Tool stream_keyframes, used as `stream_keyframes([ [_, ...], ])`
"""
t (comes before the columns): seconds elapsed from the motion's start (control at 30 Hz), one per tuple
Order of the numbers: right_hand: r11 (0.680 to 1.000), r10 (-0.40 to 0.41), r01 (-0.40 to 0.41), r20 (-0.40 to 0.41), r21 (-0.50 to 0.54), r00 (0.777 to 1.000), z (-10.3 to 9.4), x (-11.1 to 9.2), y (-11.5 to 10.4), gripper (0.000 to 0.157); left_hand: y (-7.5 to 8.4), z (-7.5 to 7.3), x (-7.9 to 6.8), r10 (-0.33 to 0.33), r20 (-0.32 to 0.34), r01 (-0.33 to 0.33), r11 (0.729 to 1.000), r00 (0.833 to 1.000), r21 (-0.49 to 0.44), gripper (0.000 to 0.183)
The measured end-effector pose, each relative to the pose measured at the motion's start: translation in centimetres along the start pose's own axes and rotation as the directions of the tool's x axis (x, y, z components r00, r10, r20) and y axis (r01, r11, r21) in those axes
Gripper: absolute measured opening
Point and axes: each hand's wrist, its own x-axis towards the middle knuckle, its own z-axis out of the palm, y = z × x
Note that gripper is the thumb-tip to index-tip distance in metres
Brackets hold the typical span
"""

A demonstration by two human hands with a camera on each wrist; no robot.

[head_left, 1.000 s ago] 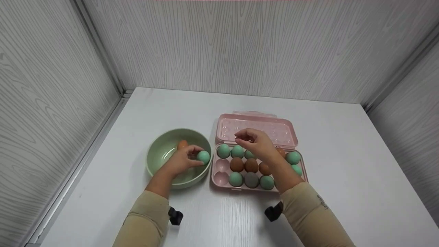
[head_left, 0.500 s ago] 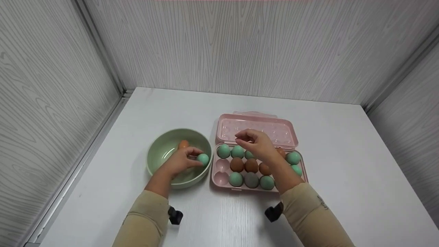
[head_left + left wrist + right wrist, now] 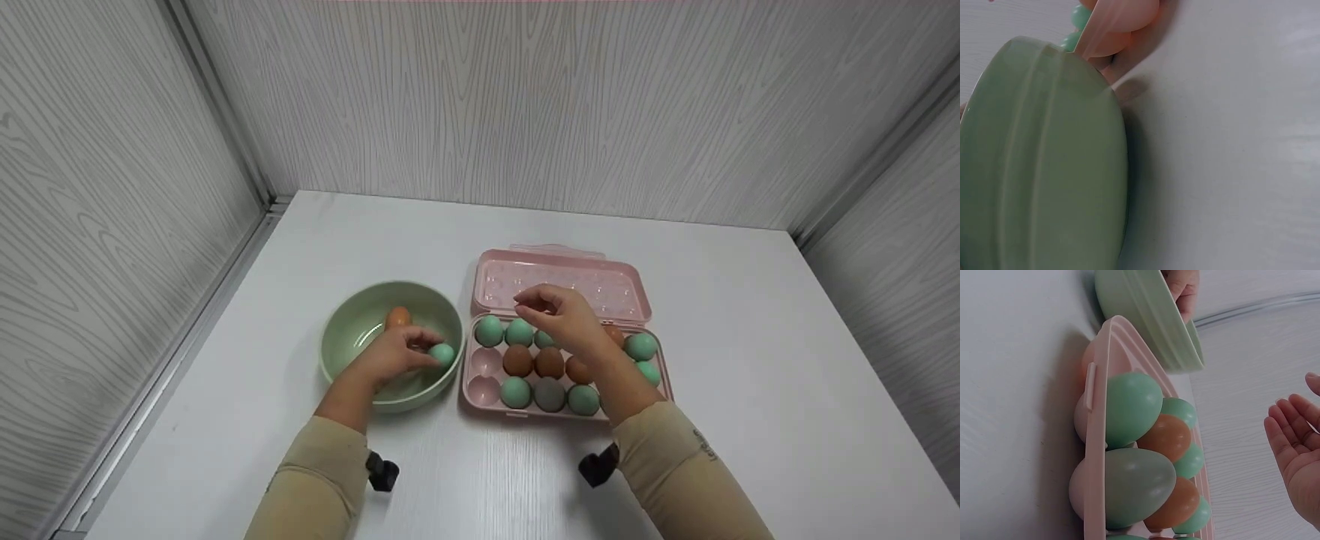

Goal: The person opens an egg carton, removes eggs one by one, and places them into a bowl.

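Observation:
In the head view my left hand reaches into a pale green bowl and pinches a mint-green egg between thumb and fingers, near the bowl's right wall. A brown egg lies in the bowl, just beyond the hand. Over the pink egg carton hovers my right hand, loosely curled and holding nothing. In the right wrist view that hand's fingers are apart from the eggs. The left wrist view shows mostly the bowl's outer wall; the left hand's grip is hidden there.
The carton's lid lies folded back behind it. Mint, brown and one greyish egg fill most hollows; two at the left hold none. The bowl stands close beside the carton. Pale wood-grain panels enclose the white table.
My left hand has lowered the mint-green egg slightly, deeper into the bowl and a little toward me. The brown egg has shifted slightly. My right hand has hardly moved.

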Motion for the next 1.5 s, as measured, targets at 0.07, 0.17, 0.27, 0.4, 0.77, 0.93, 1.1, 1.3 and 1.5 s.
stream_keyframes([
  [0.07, 1.0, -0.004, 0.004, 0.001, 0.003, 1.0, 0.0, 0.0, 0.1, 0.02, -0.1, -0.1, 0.0, -0.008, -0.001, 0.008, 1.0, 1.0, 0.003, 0.034],
  [0.17, 1.0, -0.003, 0.003, 0.004, 0.004, 1.0, 0.1, -0.1, 0.1, 0.02, -0.2, -0.2, 0.0, -0.008, 0.008, 0.008, 1.0, 1.0, 0.009, 0.036],
  [0.27, 1.0, -0.003, 0.003, 0.007, 0.006, 1.0, 0.1, -0.1, 0.1, 0.02, -0.1, -0.5, -0.1, -0.006, 0.011, 0.006, 1.0, 1.0, 0.02, 0.038],
  [0.4, 1.0, 0.014, -0.014, -0.001, -0.005, 1.0, 0.0, -0.1, 0.0, 0.021, 0.2, -0.8, -0.4, 0.015, 0.007, -0.015, 1.0, 1.0, -0.011, 0.04],
  [0.77, 0.998, 0.056, -0.056, 0.005, 0.005, 0.998, 0.0, 0.1, 0.2, 0.026, 0.7, -1.2, -0.4, -0.04, -0.018, 0.037, 0.992, 0.999, -0.124, 0.041],
  [0.93, 0.996, 0.083, -0.083, 0.005, 0.018, 0.997, -0.2, 0.2, 0.7, 0.025, 1.3, -1.1, -0.2, -0.032, -0.051, 0.027, 0.994, 0.998, -0.107, 0.039],
  [1.1, 0.996, 0.085, -0.085, -0.003, 0.031, 0.996, -0.4, 0.5, 1.4, 0.024, 2.3, -1.0, -0.2, 0.031, -0.083, -0.039, 0.994, 0.996, -0.103, 0.037],
  [1.3, 0.997, 0.076, -0.076, -0.004, -0.002, 0.997, 0.0, 1.3, 2.1, 0.023, 3.4, -0.7, 0.2, 0.132, -0.104, -0.147, 0.978, 0.986, -0.147, 0.035],
  [1.5, 0.99, 0.122, -0.122, -0.002, -0.07, 0.993, 0.9, 2.2, 3.2, 0.025, 4.1, -0.1, 0.3, 0.146, -0.112, -0.161, 0.977, 0.983, -0.141, 0.037],
])
